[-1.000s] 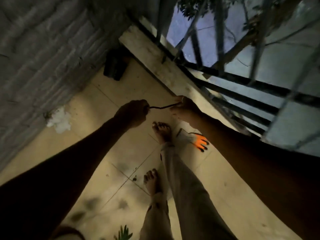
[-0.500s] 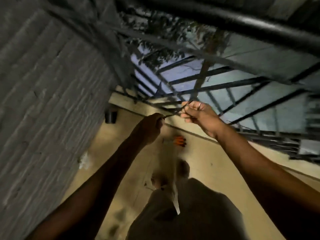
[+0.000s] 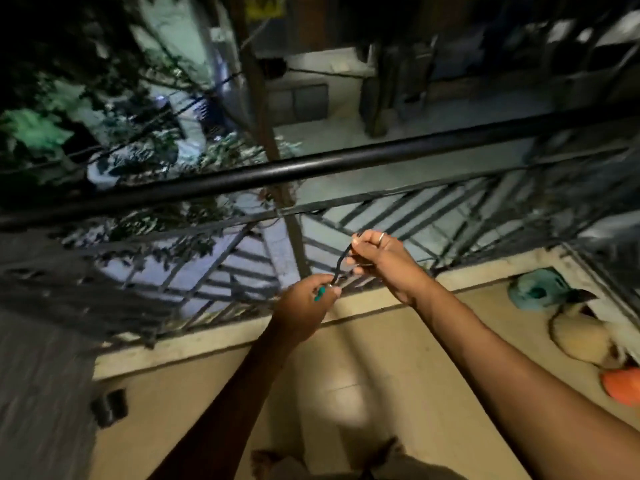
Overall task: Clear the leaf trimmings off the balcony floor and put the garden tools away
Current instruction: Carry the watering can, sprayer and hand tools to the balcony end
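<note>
The garden tool (image 3: 341,264) is a thin, dark, slightly curved shaft with a teal handle; it slants up to the right, off the floor; my left grip (image 3: 304,313) holds the handle end; my right grip (image 3: 377,261) pinches the upper end.

Single head cam, wide-angle, faces fwd/down at railing (image 3: 311,168) & balcony floor (image 3: 415,375), close.
</note>
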The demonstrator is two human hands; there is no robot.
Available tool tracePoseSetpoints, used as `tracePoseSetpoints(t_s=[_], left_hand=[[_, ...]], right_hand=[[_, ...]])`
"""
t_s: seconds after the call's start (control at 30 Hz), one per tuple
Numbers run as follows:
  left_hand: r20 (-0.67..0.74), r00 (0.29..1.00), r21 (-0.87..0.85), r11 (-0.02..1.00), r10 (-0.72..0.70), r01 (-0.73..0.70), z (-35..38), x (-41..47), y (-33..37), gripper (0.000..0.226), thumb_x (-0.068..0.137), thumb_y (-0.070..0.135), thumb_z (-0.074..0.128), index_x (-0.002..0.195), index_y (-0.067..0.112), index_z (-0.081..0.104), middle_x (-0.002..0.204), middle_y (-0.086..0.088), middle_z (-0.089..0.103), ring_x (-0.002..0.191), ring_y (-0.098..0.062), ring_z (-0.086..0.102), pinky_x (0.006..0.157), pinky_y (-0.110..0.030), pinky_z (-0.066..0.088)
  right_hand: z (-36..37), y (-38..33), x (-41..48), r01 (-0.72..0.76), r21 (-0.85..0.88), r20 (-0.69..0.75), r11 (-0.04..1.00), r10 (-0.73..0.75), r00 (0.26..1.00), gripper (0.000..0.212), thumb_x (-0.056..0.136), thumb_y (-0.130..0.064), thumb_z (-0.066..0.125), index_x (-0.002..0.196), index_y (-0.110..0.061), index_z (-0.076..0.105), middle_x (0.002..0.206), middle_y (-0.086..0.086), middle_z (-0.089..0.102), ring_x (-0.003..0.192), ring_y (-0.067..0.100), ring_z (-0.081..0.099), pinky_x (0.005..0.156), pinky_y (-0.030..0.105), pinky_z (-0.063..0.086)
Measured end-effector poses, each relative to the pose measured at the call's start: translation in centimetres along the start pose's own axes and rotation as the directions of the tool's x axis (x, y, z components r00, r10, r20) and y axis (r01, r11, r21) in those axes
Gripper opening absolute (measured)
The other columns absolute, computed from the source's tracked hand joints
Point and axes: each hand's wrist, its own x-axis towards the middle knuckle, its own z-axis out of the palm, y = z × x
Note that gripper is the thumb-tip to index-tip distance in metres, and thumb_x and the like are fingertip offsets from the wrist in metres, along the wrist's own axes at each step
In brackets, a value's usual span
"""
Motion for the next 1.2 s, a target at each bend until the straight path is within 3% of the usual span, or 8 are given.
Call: tracePoseSetpoints(t_s=[0.13, 0.23, 0.37, 0.57, 0.7, 0.97, 1.07, 1.2], left_hand=[[0.071, 0.993, -0.034, 0.996, 0.09, -0.088, 7.9, 2.1, 7.0, 0.012, 0.096, 0.024, 0.071, 0.107, 0.021, 0.07, 0.087, 0.008, 0.069, 0.074, 0.003, 0.063, 0.071, -0.01, 0.045], [0.121, 0.982, -0.071, 0.988, 0.144, -0.136, 12.3, 3.0, 10.8, 0.022, 0.093, 0.033, 0.069, 0.109, 0.018, 0.074, 0.091, 0.002, 0.075, 0.083, -0.011, 0.072, 0.078, -0.025, 0.055], [0.2, 0.963, -0.095, 0.982, 0.18, -0.164, 17.2, 4.3, 14.9, 0.013, 0.1, 0.022, 0.065, 0.106, 0.015, 0.074, 0.091, -0.001, 0.077, 0.077, -0.015, 0.073, 0.065, -0.011, 0.05], [0.396, 0.915, -0.268, 0.962, 0.069, 0.043, 22.2, 7.9, 20.1, 0.018, 0.104, 0.014, 0.057, 0.112, 0.004, 0.069, 0.094, -0.006, 0.077, 0.07, -0.02, 0.075, 0.068, -0.034, 0.06], [0.496, 0.865, -0.262, 0.963, 0.076, 0.065, 25.4, 11.8, 22.8, 0.017, 0.102, 0.014, 0.06, 0.108, 0.005, 0.072, 0.093, -0.009, 0.078, 0.071, -0.023, 0.074, 0.069, -0.036, 0.059], [0.683, 0.709, -0.183, 0.981, 0.173, -0.064, 31.6, 18.2, 29.3, 0.015, 0.101, 0.017, 0.059, 0.106, 0.014, 0.073, 0.096, -0.002, 0.079, 0.078, -0.029, 0.077, 0.073, -0.034, 0.06], [0.737, 0.652, -0.14, 0.984, 0.179, -0.111, 34.1, 19.6, 32.0, 0.018, 0.102, 0.018, 0.059, 0.11, 0.013, 0.074, 0.093, 0.002, 0.08, 0.077, -0.024, 0.078, 0.072, -0.033, 0.06], [0.778, 0.597, -0.154, 0.981, 0.196, -0.121, 37.8, 20.3, 35.9, 0.015, 0.103, 0.019, 0.06, 0.106, 0.014, 0.073, 0.088, 0.0, 0.08, 0.077, -0.024, 0.076, 0.073, -0.037, 0.062]], right_hand=[[-10.1, -0.4, -2.5, 0.039, -0.001, -0.137, 0.999, -0.038, 0.99, 0.013, 0.1, -0.019, 0.062, 0.088, -0.02, 0.059, 0.081, 0.003, 0.066, 0.077, 0.015, 0.069, 0.063, 0.024, 0.053], [-15.7, -0.6, -4.3, 0.036, 0.023, -0.242, 0.999, -0.03, 0.97, 0.013, 0.099, -0.023, 0.065, 0.088, -0.02, 0.059, 0.08, 0.002, 0.065, 0.074, 0.013, 0.069, 0.059, 0.023, 0.052], [-21.5, -0.4, -5.9, 0.053, 0.063, -0.378, 0.997, -0.025, 0.926, 0.013, 0.097, -0.028, 0.067, 0.087, -0.021, 0.064, 0.077, -0.002, 0.068, 0.075, 0.013, 0.07, 0.064, 0.026, 0.053], [-27.8, 0.1, -7.4, 0.022, 0.108, -0.464, 0.994, 0.03, 0.886, 0.021, 0.103, -0.026, 0.058, 0.122, -0.022, 0.067, 0.101, -0.002, 0.076, 0.085, 0.011, 0.073, 0.067, 0.021, 0.054], [-31.9, -0.1, -7.1, 0.005, 0.13, -0.515, 0.992, 0.063, 0.855, 0.027, 0.1, -0.032, 0.062, 0.124, -0.02, 0.069, 0.112, 0.003, 0.076, 0.091, 0.012, 0.071, 0.074, 0.024, 0.052], [-39.4, -2.0, -6.0, 0.045, 0.166, -0.697, 0.985, 0.085, 0.712, 0.024, 0.094, -0.028, 0.071, 0.115, -0.016, 0.071, 0.101, 0.005, 0.078, 0.092, 0.014, 0.072, 0.077, 0.03, 0.054], [-42.0, -1.8, -5.9, 0.052, 0.194, -0.728, 0.98, 0.108, 0.677, 0.025, 0.093, -0.027, 0.073, 0.112, -0.011, 0.07, 0.095, 0.007, 0.077, 0.086, 0.017, 0.07, 0.084, 0.037, 0.055], [-46.0, -2.2, -6.6, 0.056, 0.203, -0.745, 0.978, 0.117, 0.657, 0.019, 0.097, -0.026, 0.067, 0.101, -0.008, 0.072, 0.084, 0.005, 0.071, 0.071, 0.01, 0.063, 0.072, 0.029, 0.051]])
